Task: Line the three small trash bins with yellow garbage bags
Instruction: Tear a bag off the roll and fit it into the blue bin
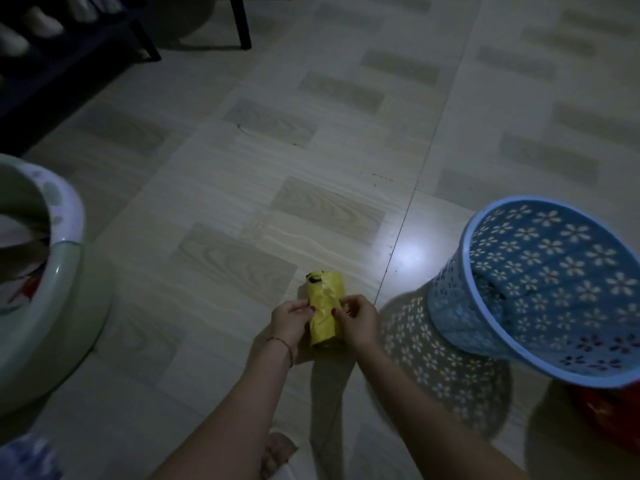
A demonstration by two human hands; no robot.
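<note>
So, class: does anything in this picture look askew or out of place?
Yes. The blue bin on the right leans over, its mouth tipped toward the camera, unlined. Both hands hold the yellow bag roll.

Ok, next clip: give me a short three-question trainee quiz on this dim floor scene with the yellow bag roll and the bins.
1. True or false: both hands hold the yellow plastic garbage-bag roll.
2. Which bin stands at the person's right? A) pale green round bin with a white rim B) blue perforated plastic basket with flower cut-outs C) black metal bin
3. Fill in: no yellow bag shows in the blue basket, so it is not yet ____.

Key
1. True: the left hand and the right hand pinch it from either side.
2. B, the blue perforated plastic basket; the pale green round bin is at the left.
3. lined
</note>
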